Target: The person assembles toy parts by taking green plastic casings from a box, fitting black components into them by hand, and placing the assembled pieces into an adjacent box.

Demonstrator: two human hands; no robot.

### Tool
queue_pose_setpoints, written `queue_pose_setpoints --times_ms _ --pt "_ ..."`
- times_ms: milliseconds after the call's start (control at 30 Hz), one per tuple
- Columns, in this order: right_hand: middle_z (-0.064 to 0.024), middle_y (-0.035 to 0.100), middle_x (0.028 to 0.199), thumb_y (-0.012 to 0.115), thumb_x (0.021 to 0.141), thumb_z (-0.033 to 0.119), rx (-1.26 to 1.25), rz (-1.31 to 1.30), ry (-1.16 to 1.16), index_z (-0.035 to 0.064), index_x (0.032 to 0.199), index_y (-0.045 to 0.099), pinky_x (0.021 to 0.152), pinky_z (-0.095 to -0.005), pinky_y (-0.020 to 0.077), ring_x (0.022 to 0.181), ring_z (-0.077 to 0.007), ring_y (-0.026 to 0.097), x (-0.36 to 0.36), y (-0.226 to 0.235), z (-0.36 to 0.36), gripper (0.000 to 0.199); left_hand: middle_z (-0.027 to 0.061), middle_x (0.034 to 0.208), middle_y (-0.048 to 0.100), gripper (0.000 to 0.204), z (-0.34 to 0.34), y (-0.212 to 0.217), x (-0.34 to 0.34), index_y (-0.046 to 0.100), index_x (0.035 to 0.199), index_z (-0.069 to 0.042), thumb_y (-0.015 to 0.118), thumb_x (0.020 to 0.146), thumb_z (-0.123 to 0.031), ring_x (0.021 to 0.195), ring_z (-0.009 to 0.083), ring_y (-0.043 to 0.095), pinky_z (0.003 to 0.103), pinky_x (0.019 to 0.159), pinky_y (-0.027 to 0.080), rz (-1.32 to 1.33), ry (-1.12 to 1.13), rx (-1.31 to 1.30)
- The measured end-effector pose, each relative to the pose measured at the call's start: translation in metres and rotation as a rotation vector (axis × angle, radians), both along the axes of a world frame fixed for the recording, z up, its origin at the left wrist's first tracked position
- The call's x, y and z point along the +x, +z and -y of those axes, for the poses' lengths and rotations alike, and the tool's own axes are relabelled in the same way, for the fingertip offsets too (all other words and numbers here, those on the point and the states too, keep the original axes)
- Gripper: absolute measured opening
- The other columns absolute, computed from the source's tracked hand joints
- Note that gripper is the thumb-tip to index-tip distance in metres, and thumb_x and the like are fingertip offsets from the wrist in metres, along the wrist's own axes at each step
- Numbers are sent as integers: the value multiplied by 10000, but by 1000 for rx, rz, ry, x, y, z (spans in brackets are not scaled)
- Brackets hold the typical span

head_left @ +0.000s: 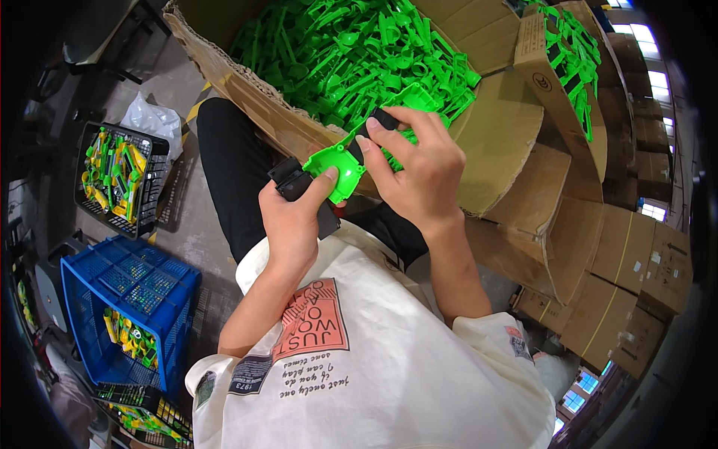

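Note:
My left hand [288, 228] is closed on a bright green plastic housing [323, 159], its thumb pressed into the hollow side. Black blocky parts [288, 178] stick out beside that hand's fingers; whether they are joined to the housing I cannot tell. Between the thumb and fingers of my right hand [422, 168] is a black plastic part [384, 118], pinched at the upper right end of the housing. Both hands are close together, over my lap and the near edge of a large cardboard box. The fingers behind the housing are hidden.
The big cardboard box [247, 86] holds a heap of green plastic parts [351, 52]. Another carton [532, 45] with green parts stands at the right, near stacked brown cartons [621, 247]. Black crate [158, 168] and blue crate [168, 288], with yellow and green pieces, sit left.

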State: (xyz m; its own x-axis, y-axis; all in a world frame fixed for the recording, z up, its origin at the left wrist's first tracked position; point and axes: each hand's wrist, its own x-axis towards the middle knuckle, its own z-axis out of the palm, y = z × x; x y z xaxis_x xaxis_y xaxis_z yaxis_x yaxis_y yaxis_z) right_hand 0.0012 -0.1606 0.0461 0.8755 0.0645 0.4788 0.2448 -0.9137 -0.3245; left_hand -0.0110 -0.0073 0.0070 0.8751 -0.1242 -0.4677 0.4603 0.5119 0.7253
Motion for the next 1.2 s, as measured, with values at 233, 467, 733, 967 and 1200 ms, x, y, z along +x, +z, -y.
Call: queue_pose_setpoints --times_ms 233,467,733,967,1200 --pt "-55 675 889 769 709 37 507 -149 -185 30 971 643 642 -246 438 778 -118 604 3 5 0 291 30 752 632 149 0 -10 -1 621 890 9 720 792 -42 611 80 591 221 540 471 38 44 90" --pt "-51 632 828 691 791 10 827 -255 -38 11 928 627 592 -232 478 716 -107 593 -4 34 20 151 -28 690 587 134 -7 -19 -4 634 815 -12 747 776 -74 588 28 501 183 532 382 97 44 252" --pt "-74 656 764 652 863 39 997 -315 -142 -16 1050 514 488 -196 445 595 -77 581 -11 50 9 239 26 761 637 135 -16 -19 -5 642 877 14 726 775 -14 636 79 579 218 596 467 87 15 333" --pt "-82 686 711 750 780 70 770 -244 -157 -10 1047 538 522 -208 469 588 -83 615 -15 32 0 350 24 760 637 145 -14 -16 -6 644 880 12 734 768 -9 651 77 583 217 611 472 106 56 341" --pt "-99 692 750 780 740 54 801 -156 -170 1 933 571 525 -216 485 597 -88 625 -13 31 -3 289 -42 641 567 121 -11 -13 -5 630 792 3 719 793 -78 567 13 475 178 518 364 132 70 369"
